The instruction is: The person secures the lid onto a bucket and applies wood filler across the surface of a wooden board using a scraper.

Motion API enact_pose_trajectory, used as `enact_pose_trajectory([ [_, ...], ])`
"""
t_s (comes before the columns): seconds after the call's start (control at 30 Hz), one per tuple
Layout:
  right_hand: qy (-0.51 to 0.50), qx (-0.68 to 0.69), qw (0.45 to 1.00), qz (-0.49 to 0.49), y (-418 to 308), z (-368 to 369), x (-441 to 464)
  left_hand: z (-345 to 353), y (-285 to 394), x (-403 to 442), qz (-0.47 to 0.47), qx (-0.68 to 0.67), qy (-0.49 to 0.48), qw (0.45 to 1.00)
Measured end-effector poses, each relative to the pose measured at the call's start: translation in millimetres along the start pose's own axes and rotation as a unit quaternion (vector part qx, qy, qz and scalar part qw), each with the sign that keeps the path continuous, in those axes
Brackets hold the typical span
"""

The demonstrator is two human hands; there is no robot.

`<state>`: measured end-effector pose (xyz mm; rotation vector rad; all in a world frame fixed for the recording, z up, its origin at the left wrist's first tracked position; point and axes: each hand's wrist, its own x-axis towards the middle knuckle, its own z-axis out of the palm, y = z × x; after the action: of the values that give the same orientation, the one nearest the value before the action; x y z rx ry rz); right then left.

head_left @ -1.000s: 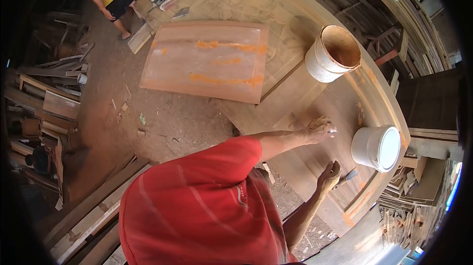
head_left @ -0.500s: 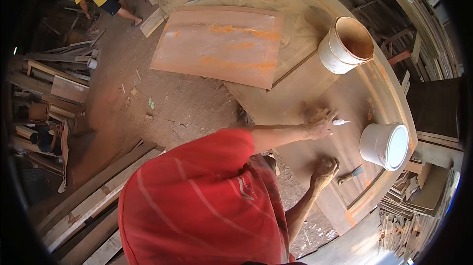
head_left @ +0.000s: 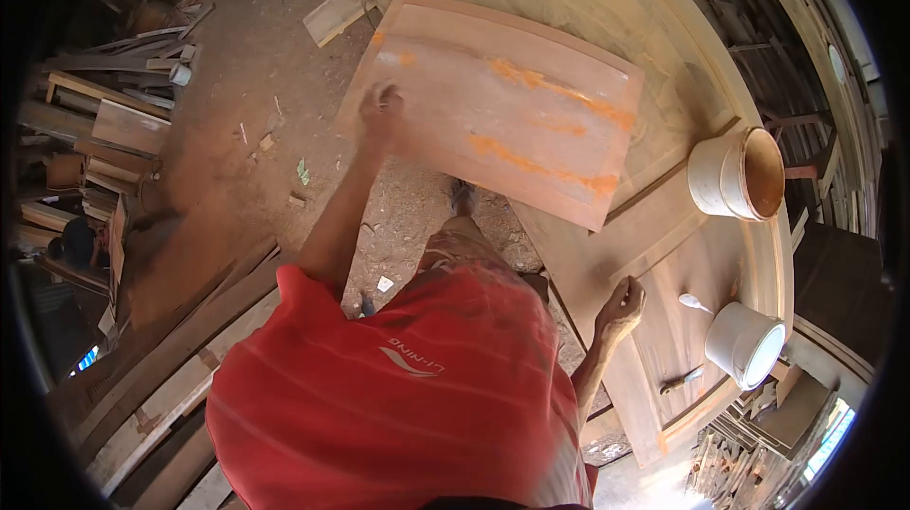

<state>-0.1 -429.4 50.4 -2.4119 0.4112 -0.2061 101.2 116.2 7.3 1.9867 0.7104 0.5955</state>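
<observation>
Left hand (head_left: 382,114) blurred, half-curled by panel's (head_left: 531,112) floor-side edge, grip unclear. Right hand (head_left: 620,307) loosely curled, hold unclear; desk (head_left: 664,325) surface separates it from white tube (head_left: 696,302).

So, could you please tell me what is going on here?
Someone's blurred left hand is at the left end of an orange-streaked panel; whether it touches is unclear. The right hand is curled over the board beside it. An open tub, another tub, a bottle and a scraper sit nearby, unheld.

The panel (head_left: 502,114) is pinkish brown (streaked orange) — the shirt (head_left: 379,406), red.
</observation>
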Motion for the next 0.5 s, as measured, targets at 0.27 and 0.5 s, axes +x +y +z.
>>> enact_pose_trajectory([
  [0.27,-0.083,-0.047,0.995,-0.018,-110.5,109.0,179.5,-56.1,-67.4,134.7,-0.068,0.208,-0.027,0.975],
  [0.5,-0.115,0.038,0.992,0.030,-100.0,155.1,200.7,-53.9,-34.1,124.8,-0.140,0.065,-0.135,0.979],
])
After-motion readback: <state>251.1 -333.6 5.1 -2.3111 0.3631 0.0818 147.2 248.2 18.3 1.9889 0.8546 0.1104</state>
